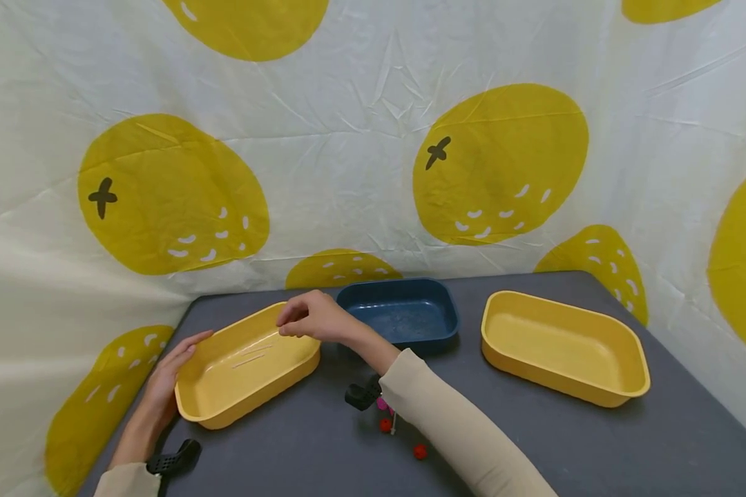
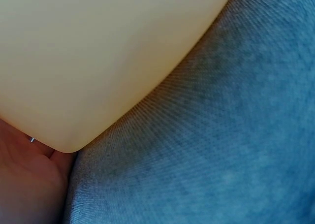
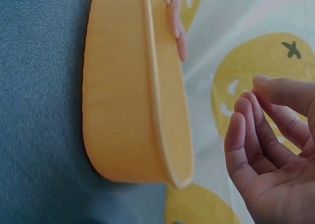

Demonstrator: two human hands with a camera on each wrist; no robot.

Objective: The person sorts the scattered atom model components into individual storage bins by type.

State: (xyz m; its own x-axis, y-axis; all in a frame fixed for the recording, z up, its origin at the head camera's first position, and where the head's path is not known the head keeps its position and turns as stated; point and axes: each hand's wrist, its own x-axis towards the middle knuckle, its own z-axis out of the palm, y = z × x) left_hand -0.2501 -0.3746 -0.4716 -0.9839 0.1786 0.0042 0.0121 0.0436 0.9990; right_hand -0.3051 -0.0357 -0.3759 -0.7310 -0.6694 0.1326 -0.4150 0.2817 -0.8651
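My left hand (image 1: 169, 376) rests against the outer side of the left yellow tray (image 1: 249, 404), its extended fingers at the rim. In the left wrist view, part of this hand (image 2: 29, 175) shows beside the tray's pale wall (image 2: 98, 61). Above the tray's far right corner hovers my right hand (image 1: 316, 316), fingers loosely bent. The right wrist view shows the thumb close to the fingertips of this hand (image 3: 275, 140), with nothing visible between them. Thin pale sticks (image 1: 249, 361) lie on the tray's floor.
A dark blue tray (image 1: 398, 281) stands at the back middle, partly behind my right arm. Another yellow tray (image 1: 553, 379) is at the right. Small red balls (image 1: 419, 451), a pink piece (image 1: 382, 403) and a short pale stick (image 1: 394, 423) lie by my right forearm.
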